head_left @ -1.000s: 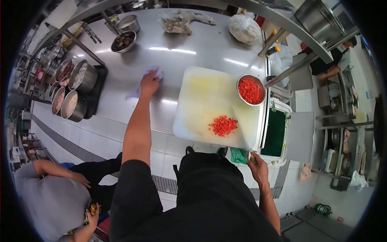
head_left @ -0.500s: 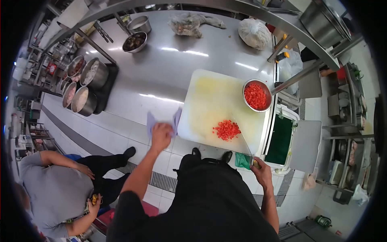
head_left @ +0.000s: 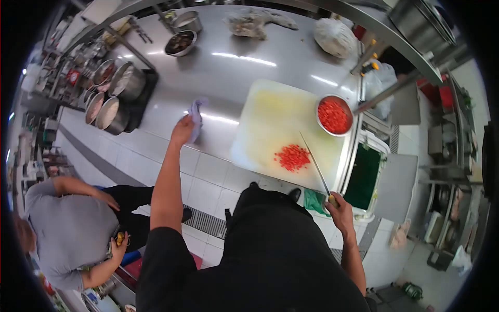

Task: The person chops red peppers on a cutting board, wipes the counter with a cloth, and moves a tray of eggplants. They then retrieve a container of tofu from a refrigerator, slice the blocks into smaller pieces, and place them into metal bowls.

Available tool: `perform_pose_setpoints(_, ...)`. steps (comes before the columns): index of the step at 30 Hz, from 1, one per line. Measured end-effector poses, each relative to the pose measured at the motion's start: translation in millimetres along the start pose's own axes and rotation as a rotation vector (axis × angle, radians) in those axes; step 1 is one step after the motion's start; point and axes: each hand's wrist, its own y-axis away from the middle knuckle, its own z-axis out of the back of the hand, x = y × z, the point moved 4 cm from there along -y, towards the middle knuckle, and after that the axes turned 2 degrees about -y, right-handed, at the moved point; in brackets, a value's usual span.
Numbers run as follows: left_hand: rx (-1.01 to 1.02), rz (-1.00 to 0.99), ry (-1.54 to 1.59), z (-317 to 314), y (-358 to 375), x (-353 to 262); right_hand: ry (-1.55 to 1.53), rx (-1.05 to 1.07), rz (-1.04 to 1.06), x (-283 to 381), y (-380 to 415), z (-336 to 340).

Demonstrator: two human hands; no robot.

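My left hand [head_left: 182,129] is closed on a purple cloth [head_left: 195,118] at the front of the steel counter [head_left: 208,78], left of the cutting board. My right hand [head_left: 339,208] grips the handle of a knife [head_left: 315,162], whose blade points up and left over the white cutting board [head_left: 265,114]. Beside the blade lies a small heap of chopped red pieces [head_left: 292,157]. More red pieces fill a metal bowl [head_left: 334,115] at the board's right side.
Several metal pots [head_left: 127,82] stand at the left. A dark-filled bowl [head_left: 180,43] and plastic bags [head_left: 335,37] are at the counter's back. A green-lined bin [head_left: 362,177] is right of the board. Another person [head_left: 78,229] is at lower left, holding something yellow.
My left hand has moved left and up, away from the board, with the purple cloth now bunched in it. My right hand still holds the knife, in nearly the same place.
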Motion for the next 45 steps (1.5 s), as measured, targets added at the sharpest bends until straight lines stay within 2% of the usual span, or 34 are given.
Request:
perform_pose_setpoints(1,0.030,-0.009,0.009,-17.9,5.7,-16.5,-0.018,-0.050,0.014,-0.3,2.7,-0.1)
perform_pose_setpoints(2,-0.173,-0.110,-0.291,-23.8,22.4,-53.5,0.005,-0.075,-0.045,-6.1,4.9,-1.0)
perform_pose_setpoints(3,-0.387,-0.215,-0.587,-29.7,40.5,-91.2,0.072,-0.118,-0.018,-7.6,7.2,-0.9)
perform_pose_setpoints(4,-0.415,-0.315,-0.509,-40.9,53.4,-115.4,0.126,-0.150,0.022,-2.5,9.8,-0.3)
perform_pose_setpoints(6,-0.345,-0.485,-0.330,-86.0,82.5,-139.8,0.252,-0.187,0.039,2.8,12.0,-7.6)
perform_pose_setpoints(8,-0.160,-0.626,-0.170,-136.2,132.8,-166.9,0.254,-0.184,0.088,16.8,13.2,-15.2)
perform_pose_setpoints(9,-0.017,-0.608,-0.132,-152.9,156.2,-181.0,0.237,-0.181,0.156,19.7,12.7,-18.2)
perform_pose_setpoints(10,0.142,-0.507,-0.157,-163.9,178.2,-197.5,0.243,-0.148,0.193,25.3,13.6,-18.2)
perform_pose_setpoints(11,0.145,-0.512,-0.153,-166.7,195.1,-212.0,0.246,-0.153,0.190,22.5,15.2,-15.6)
perform_pose_setpoints(13,0.294,-0.378,-0.272,-177.8,216.1,-223.1,0.179,-0.086,0.104,10.1,14.9,-15.1)
perform_pose_setpoints(14,0.293,-0.373,-0.266,-181.8,219.7,-225.5,-0.006,-0.010,-0.019,-11.8,15.3,-15.6)
perform_pose_setpoints(15,0.299,-0.384,-0.273,-185.6,221.8,-228.1,0.001,-0.006,-0.017,-21.0,15.8,-13.1)
perform_pose_setpoints(17,0.303,-0.390,-0.278,-193.1,224.5,-236.3,-0.524,0.168,-0.313,-46.5,19.3,-18.8)
perform_pose_setpoints(19,0.352,-0.404,-0.282,-204.3,225.9,-248.6,-0.592,0.186,-0.315,-45.2,16.9,-29.0)
perform_pose_setpoints(22,0.326,-0.478,-0.300,-228.0,225.5,-254.7,-0.597,0.245,-0.194,-39.1,1.3,-51.5)
perform_pose_setpoints(26,0.279,-0.455,-0.276,-244.0,220.5,-256.6,-0.546,0.305,-0.166,-13.2,-19.1,-66.2)
perform_pose_setpoints(31,0.171,-0.385,-0.092,-237.8,213.4,-256.1,-0.544,0.347,-0.141,1.7,-29.0,-69.8)
perform_pose_setpoints(35,0.152,-0.408,-0.081,-228.9,210.8,-273.5,-0.559,0.332,-0.128,17.8,-28.2,-50.9)
perform_pose_setpoints(38,0.162,-0.453,-0.057,-228.6,198.0,-308.6,-0.516,0.271,-0.081,33.3,-34.7,-24.2)
perform_pose_setpoints(40,0.130,-0.572,0.026,-234.6,187.5,-344.1,-0.542,0.152,-0.089,47.0,-41.0,0.6)
perform_pose_setpoints(45,0.121,-0.717,0.001,-270.3,148.9,-410.5,-0.477,-0.018,-0.031,62.5,-72.8,51.2)
